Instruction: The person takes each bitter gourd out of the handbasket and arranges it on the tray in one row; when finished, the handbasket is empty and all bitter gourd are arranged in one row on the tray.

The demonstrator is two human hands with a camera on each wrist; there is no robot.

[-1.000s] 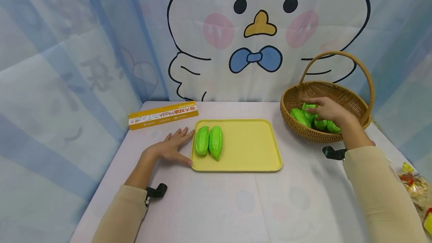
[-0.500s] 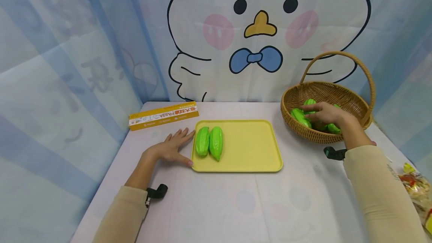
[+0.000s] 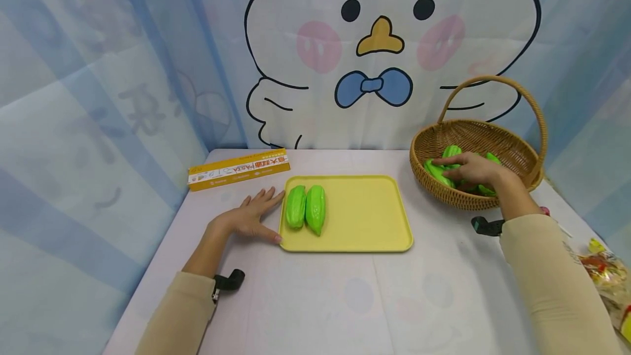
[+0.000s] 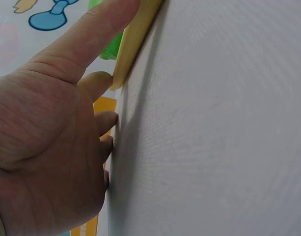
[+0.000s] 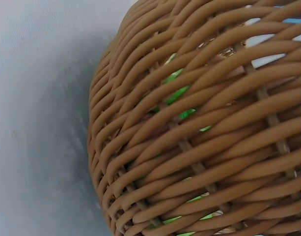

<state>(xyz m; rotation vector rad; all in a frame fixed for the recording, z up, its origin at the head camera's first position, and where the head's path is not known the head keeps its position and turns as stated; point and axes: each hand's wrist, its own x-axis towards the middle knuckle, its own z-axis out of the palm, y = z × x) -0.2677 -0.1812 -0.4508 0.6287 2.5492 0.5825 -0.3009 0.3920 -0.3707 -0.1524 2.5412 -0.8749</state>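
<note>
My right hand (image 3: 475,171) reaches into the wicker basket (image 3: 455,198) at the right, its visible fingers spread and touching a ribbed green toy vegetable (image 3: 440,172). Several more like it lie around and under that hand, partly hidden. In the right wrist view the basket's weave (image 5: 199,123) blocks the hand; only bits of green show through. My left hand (image 3: 248,217) rests on the table with spread fingers, its thumb and index fingertips at the left edge of the yellow tray (image 3: 365,212). Two green vegetables (image 3: 305,207) lie side by side on the tray's left part.
Behind the left hand lies an orange pasta box (image 3: 239,170). A clear plastic package (image 3: 606,273) sits at the table's right edge. The basket's tall handle (image 3: 534,103) arches over its opening. A printed curtain (image 3: 374,125) hangs along the back and sides.
The right hand has gone lower into the basket and shifted slightly left onto the green vegetables, which have moved a little. The left hand and the tray have stayed put.
</note>
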